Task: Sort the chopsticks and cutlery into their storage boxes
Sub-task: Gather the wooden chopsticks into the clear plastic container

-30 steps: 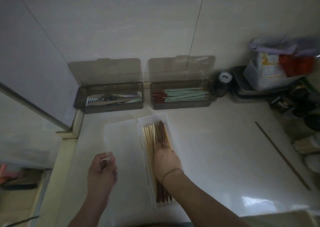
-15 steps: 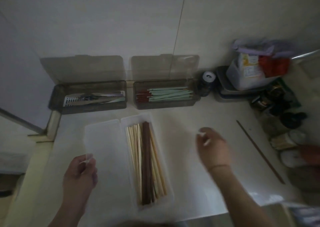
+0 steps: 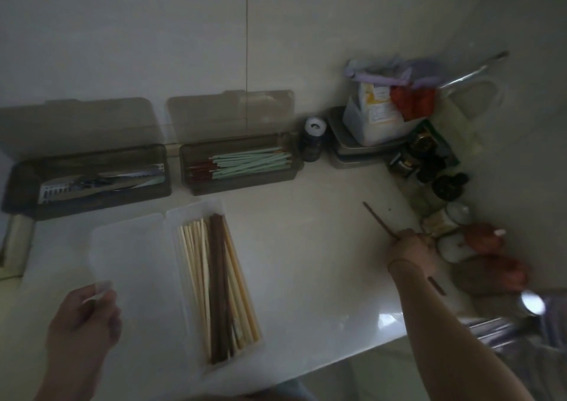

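While the dark chopstick (image 3: 379, 221) near the desk's (image 3: 322, 262) right edge is being gripped by the right hand (image 3: 409, 249) for boxing | clear box's (image 3: 196, 213) lid edge is being pinched by the left hand (image 3: 84, 318), steadying it.

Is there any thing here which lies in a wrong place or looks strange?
Yes: one dark chopstick lies loose on the counter, far right of the white box holding the other dark ones. The right hand is over its middle. Whether the fingers grip it cannot be told.
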Motion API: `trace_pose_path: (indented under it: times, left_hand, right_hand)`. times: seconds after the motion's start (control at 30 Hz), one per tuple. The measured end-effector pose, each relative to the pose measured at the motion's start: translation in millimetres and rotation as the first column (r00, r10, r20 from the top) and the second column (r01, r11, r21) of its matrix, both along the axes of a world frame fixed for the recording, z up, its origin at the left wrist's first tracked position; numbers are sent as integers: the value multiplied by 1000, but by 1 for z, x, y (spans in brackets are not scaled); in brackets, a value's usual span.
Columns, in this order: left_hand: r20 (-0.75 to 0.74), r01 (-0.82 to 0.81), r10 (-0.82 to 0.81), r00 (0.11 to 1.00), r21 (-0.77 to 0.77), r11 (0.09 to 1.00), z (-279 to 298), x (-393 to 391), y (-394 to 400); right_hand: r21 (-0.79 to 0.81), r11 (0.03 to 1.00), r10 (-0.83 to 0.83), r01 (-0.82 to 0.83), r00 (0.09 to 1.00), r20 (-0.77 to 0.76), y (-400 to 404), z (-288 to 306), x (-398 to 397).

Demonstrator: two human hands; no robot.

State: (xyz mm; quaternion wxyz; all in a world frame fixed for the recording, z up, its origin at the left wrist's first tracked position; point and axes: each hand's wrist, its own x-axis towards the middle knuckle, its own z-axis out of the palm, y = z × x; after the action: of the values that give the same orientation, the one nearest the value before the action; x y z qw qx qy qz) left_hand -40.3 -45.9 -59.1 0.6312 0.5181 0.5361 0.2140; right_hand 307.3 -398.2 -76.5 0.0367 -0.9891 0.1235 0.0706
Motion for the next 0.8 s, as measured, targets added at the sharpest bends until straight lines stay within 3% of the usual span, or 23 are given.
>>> trace_pose_path:
  times: [0.1, 0.17, 0.27, 0.33, 0.37, 0.43, 0.53, 0.63, 0.7, 0.8]
  left_hand:
    - [15, -2, 1, 1000, 89, 996, 7, 4, -9]
    - [8, -11, 10, 1000, 137, 991, 9, 4, -14]
    - [18, -48, 47, 999, 125, 991, 12, 5, -17]
    - [33, -62, 59, 998, 118, 991, 17, 6, -18]
    - [32, -65, 61, 998, 123, 990, 20, 6, -18]
    - [31, -74, 71, 997, 126, 989, 23, 6, -19]
    - [41, -84, 80, 996, 102, 991, 23, 5, -17]
    - [39, -77, 74, 997, 102, 992, 23, 4, -16]
    - [37, -78, 75, 997, 101, 992, 24, 4, -17]
    - [63, -68, 62, 996, 93, 993, 32, 3, -19]
  right_hand:
    - [55, 989, 123, -135, 976, 181, 27, 24, -18]
    - [308, 892, 173, -332, 878, 446, 58, 49, -43]
    - [563, 449, 139, -694, 676, 723, 109, 86, -92]
    - [676, 210, 190, -706, 708, 680, 142, 97, -129]
    - [701, 158, 281, -696, 712, 643, 158, 97, -146]
    - [695, 167, 503, -699, 667, 550, 184, 91, -174]
    - [617, 347, 781, -706, 582, 226, 207, 65, -192]
    - [486, 467, 872, -739, 477, -112, 215, 48, -199]
    - [462, 477, 875, -748, 456, -165, 217, 44, -202]
    - [491, 458, 879, -741, 461, -123, 216, 45, -200]
